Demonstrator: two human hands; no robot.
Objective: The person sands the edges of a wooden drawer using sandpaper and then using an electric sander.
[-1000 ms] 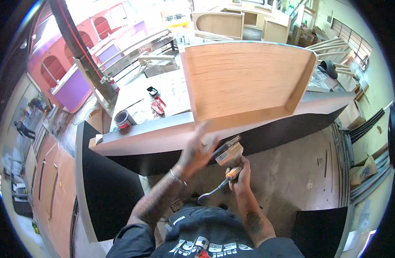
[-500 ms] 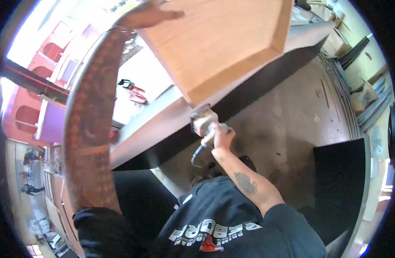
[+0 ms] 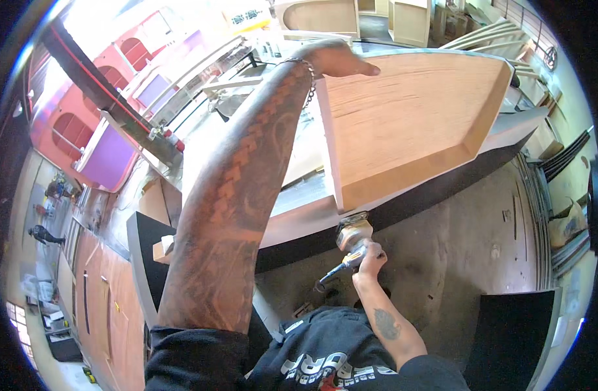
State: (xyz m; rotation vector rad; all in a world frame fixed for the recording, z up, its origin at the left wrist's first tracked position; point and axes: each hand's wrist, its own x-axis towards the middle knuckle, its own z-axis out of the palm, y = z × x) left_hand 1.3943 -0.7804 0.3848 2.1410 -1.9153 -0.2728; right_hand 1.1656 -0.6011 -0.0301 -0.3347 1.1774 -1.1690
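Note:
A shallow wooden box (image 3: pixel 409 117) with a flat light panel and raised edges stands tilted on the workbench in front of me. My left hand (image 3: pixel 338 60) grips its far left corner, thumb stretched over the panel and the other fingers mostly hidden. Below the box's near corner is a power sander (image 3: pixel 355 232), its pad toward the box's edge; I cannot tell if they touch. My right hand (image 3: pixel 372 257) is wrapped round the sander's body, and a cord or hose (image 3: pixel 331 276) trails from it.
The white workbench top (image 3: pixel 305 218) has a dark side below. A black panel (image 3: pixel 510 332) stands at the lower right. Long strips (image 3: pixel 533 221) lie along the right wall. A dark post (image 3: pixel 103 91) rises at left, before pink and purple cabinets (image 3: pixel 106 156). People are visible far left.
The view has shifted, so the box, both arms and the sander appear farther right and lower. My left hand keeps its hold on the box; the sander stays near its corner.

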